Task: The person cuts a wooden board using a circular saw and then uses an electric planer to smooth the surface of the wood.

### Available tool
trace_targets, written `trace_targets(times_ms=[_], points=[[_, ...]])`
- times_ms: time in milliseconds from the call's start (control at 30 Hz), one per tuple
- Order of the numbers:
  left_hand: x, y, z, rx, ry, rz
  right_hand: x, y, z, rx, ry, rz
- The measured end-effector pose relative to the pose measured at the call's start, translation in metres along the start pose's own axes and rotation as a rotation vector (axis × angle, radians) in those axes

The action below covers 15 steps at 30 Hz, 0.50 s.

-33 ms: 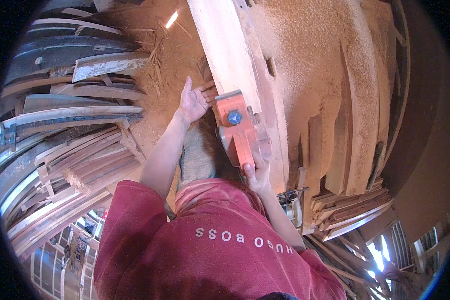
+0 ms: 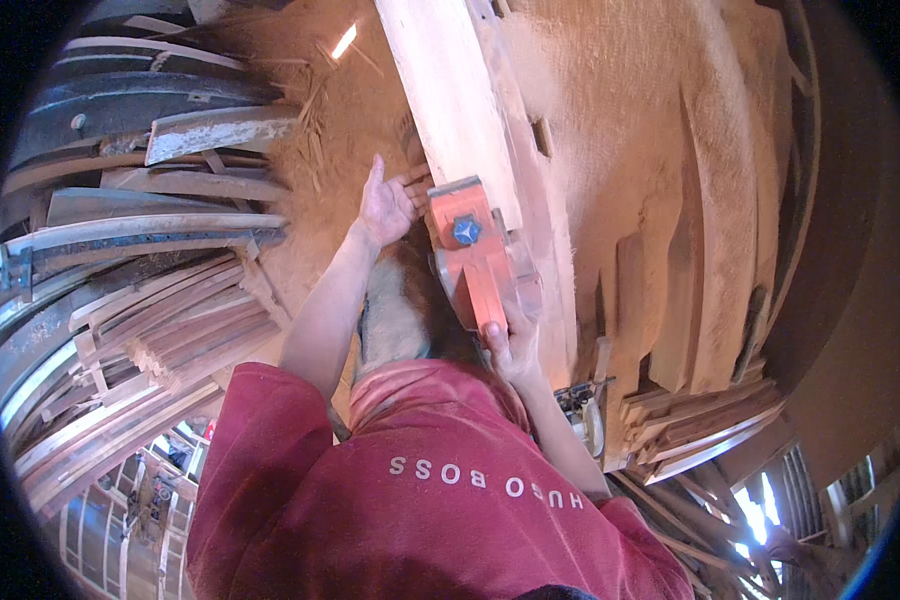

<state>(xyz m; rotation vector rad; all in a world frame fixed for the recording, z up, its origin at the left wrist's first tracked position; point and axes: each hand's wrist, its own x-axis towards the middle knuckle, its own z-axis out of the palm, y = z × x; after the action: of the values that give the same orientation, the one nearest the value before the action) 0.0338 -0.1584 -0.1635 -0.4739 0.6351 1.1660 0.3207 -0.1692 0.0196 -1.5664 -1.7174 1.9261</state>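
An orange electric hand planer (image 2: 485, 285) with a blue star-shaped front knob rests on the near end of a long pale wooden board (image 2: 445, 95). My right hand (image 2: 513, 350) is wrapped round the planer's rear handle, thumb on top. To the left of the planer's front is my left hand (image 2: 388, 205), open, thumb up and fingers stretched toward the board's left edge. Whether its fingertips touch the board or planer, I cannot tell. The planer's sole is hidden against the wood.
A sawdust-covered surface (image 2: 610, 110) with wooden pieces extends right of the board. Stacked strips (image 2: 195, 335) and curved planks (image 2: 220, 130) crowd the left. Another strip pile (image 2: 705, 425) lies at lower right, near a partly hidden metal tool (image 2: 585, 410). Sawdust covers the ground (image 2: 320, 210).
The planer has shifted very slightly forward and left along the board, with my right hand still on its handle. My left hand has barely moved.
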Motion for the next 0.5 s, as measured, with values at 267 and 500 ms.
trace_targets(times_ms=[267,500], points=[[-0.005,0.007,0.025,-0.060,0.118,-0.049,0.133,-0.086,0.024,0.076,0.037,-0.019],[0.001,0.025,0.019,-0.023,0.002,-0.104,0.265,-0.180,0.032,-0.097,0.114,-0.190]])
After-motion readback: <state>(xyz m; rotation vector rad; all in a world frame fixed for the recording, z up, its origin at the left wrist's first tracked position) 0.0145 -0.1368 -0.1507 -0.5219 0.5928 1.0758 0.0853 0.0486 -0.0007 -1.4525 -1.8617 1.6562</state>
